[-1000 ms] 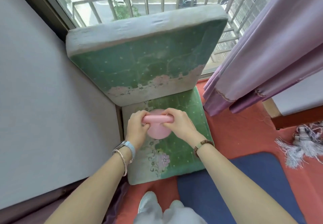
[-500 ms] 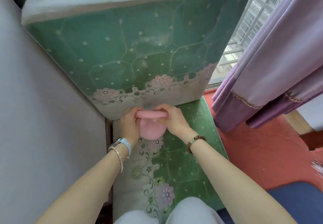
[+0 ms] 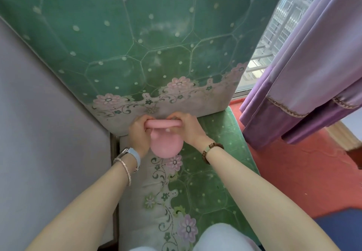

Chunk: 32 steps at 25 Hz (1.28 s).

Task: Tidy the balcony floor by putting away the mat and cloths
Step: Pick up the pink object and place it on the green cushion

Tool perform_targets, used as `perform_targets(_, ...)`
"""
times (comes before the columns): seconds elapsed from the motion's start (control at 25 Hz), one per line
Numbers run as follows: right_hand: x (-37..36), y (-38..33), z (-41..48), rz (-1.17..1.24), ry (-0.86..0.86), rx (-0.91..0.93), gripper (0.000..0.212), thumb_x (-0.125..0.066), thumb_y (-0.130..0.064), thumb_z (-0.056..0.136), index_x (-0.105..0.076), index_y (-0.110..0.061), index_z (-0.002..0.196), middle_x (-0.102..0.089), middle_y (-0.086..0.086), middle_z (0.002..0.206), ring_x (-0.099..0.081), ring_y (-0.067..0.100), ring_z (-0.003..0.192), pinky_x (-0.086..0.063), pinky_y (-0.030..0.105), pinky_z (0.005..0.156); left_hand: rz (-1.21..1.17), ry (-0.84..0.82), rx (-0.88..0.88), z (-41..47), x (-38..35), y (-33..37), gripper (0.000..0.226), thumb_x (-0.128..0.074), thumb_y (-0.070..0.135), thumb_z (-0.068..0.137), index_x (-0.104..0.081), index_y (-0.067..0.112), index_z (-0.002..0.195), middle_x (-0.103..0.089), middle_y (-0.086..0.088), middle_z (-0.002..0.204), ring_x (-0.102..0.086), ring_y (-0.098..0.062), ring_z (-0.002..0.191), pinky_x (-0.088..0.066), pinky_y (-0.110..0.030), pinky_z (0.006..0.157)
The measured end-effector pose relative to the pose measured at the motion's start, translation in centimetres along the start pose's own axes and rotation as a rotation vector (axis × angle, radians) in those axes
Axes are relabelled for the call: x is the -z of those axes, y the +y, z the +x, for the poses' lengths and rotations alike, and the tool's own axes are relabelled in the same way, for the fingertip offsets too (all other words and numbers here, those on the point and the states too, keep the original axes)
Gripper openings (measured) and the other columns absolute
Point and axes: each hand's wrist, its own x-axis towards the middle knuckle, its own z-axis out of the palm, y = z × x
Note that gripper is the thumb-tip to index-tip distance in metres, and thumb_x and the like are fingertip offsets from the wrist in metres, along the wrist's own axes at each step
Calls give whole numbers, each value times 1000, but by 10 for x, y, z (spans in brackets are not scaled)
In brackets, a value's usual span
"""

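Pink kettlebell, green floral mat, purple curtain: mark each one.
pink kettlebell (image 3: 166,145): head view, on its round body below the handle.
green floral mat (image 3: 148,41): head view, on its raised upright panel.
purple curtain (image 3: 305,64): head view, on its middle folds.

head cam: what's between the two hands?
The pink kettlebell: its handle bridges the left hand and right hand, each gripping an end, over the green mat. Head view.
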Motion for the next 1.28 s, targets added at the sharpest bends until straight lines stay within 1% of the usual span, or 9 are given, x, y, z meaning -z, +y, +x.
perform_targets(0.16,-2,2,-1,-2,15,-8,34,-81,-21,76,-72,-22,110,-74,0,102,-67,18,95,-54,37,86,-152,9,54,-5,2,-1,32,-59,-11,78,-65,16,93,-67,-9,96,-61,-23,91,-46,-27,78)
perform_targets(0.32,4,1,-7,-4,-15,-5,40,-78,-15,81,-68,-16,120,-71,3,114,-65,18,104,-51,35,93,-242,40,177,-12,3,4,33,-61,-9,81,-63,9,109,-66,-5,105,-59,-17,96,-43,-7,77)
perform_targets(0.52,12,-18,-25,43,-5,-61,55,-72,-19,86,-53,-16,138,-57,8,138,-52,23,128,-42,33,106,-320,-12,265,-25,21,26,48,-70,-1,81,-56,12,124,-60,2,116,-58,-10,104,-45,-17,90)
perform_targets(0.6,19,-41,-42,151,53,-108,58,-68,-26,89,-47,-17,143,-50,6,145,-44,20,135,-36,30,109,-392,-25,350,-37,38,49,53,-74,8,82,-53,18,130,-56,11,119,-55,6,100,-43,-9,84)
perform_targets(0.68,32,-68,-63,266,120,-168,59,-65,-35,92,-44,-20,145,-46,2,149,-40,17,137,-34,30,110,-423,-26,398,-49,61,78,52,-72,18,86,-51,20,133,-54,13,123,-52,9,102,-41,-4,78)
perform_targets(0.8,60,-109,-103,457,196,-290,57,-58,-40,96,-42,-20,146,-44,0,151,-41,15,137,-35,36,113,-499,-92,497,-58,99,119,55,-65,37,91,-46,18,139,-53,5,132,-50,-8,119,-41,-17,93)
perform_targets(0.92,97,-147,-152,569,244,-404,49,-49,-42,100,-43,-23,146,-46,-2,148,-43,7,127,-34,31,113,-552,-136,589,-68,138,168,54,-50,51,95,-46,20,140,-51,5,139,-47,-11,127,-37,-39,111)
perform_targets(1.04,136,-185,-202,613,283,-501,45,-46,-40,102,-45,-25,145,-49,-5,142,-45,8,128,-34,30,112,-615,-158,665,-88,174,227,44,-39,52,99,-53,28,132,-54,6,133,-49,-13,123,-39,-42,107)
perform_targets(1.28,219,-286,-288,721,366,-581,40,-39,-34,105,-47,-25,143,-47,-3,147,-44,15,136,-31,27,110,-525,-345,633,-142,258,343,38,-37,49,101,-54,32,129,-56,8,129,-51,-13,124,-44,-42,103)
